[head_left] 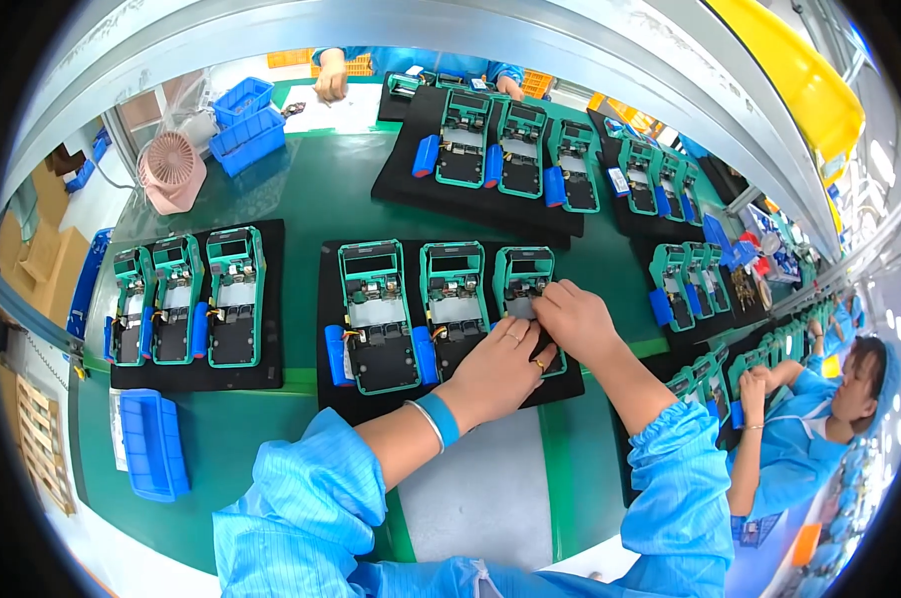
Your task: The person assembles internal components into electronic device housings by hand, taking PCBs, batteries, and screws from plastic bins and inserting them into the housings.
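Note:
Both my hands are at the rightmost of three green device housings point(525, 263) on a black foam tray point(450, 397) in front of me. My left hand point(500, 367), with rings and a blue wrist strap, lies over the housing's lower half, fingers bent inward. My right hand point(577, 321) comes in from the right, its fingers pinched together over the middle of the same housing. Fingertips nearly meet there, and whatever they hold is hidden. Left of them stand the middle housing point(453, 304) and the left housing point(379, 317), each with exposed boards and a blue battery pack point(339, 356) alongside.
More housings fill a left foam tray point(196, 379) and a far foam tray point(401, 164). A blue bin point(153, 444), stacked blue bins point(246, 130) and a pink fan point(171, 171) stand on the green bench. Across it are another person's hands point(331, 78); a co-worker point(819, 419) works at right.

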Motion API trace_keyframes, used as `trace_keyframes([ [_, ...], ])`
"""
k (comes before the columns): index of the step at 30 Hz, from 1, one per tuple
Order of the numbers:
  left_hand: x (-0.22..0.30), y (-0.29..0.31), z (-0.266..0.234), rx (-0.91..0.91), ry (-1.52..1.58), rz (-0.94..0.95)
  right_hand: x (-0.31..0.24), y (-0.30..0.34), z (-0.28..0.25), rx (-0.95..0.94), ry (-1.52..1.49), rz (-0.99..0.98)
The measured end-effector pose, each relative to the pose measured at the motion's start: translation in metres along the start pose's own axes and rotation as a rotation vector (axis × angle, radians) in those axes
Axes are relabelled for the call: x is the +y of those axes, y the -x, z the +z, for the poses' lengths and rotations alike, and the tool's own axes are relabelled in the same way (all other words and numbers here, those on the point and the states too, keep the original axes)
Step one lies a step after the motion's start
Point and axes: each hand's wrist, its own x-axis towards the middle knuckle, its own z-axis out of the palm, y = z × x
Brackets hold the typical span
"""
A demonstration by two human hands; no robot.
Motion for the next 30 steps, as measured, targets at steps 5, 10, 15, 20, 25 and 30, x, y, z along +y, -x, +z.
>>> trace_keyframes([
  [5, 0.001, 0.0, -0.002, 0.016, 0.004, 0.007, 0.001, 0.0, -0.001, -0.022, 0.021, -0.034],
  [10, 0.002, 0.0, -0.003, -0.003, 0.006, 0.005, 0.0, 0.0, -0.003, -0.005, 0.032, -0.052],
  [15, 0.002, 0.0, 0.001, 0.01, -0.009, 0.007, 0.0, -0.005, -0.004, -0.057, 0.088, -0.034],
  [20, 0.001, 0.001, 0.002, 0.005, -0.034, 0.007, 0.001, -0.011, -0.004, -0.044, 0.046, 0.089],
  [25, 0.002, -0.006, -0.005, -0.046, -0.067, 0.009, 0.0, -0.019, -0.011, -0.153, 0.161, 0.16],
  [30, 0.0, 0.0, -0.014, -0.033, 0.043, 0.017, -0.014, -0.004, 0.001, -0.143, -0.03, 0.415],
])
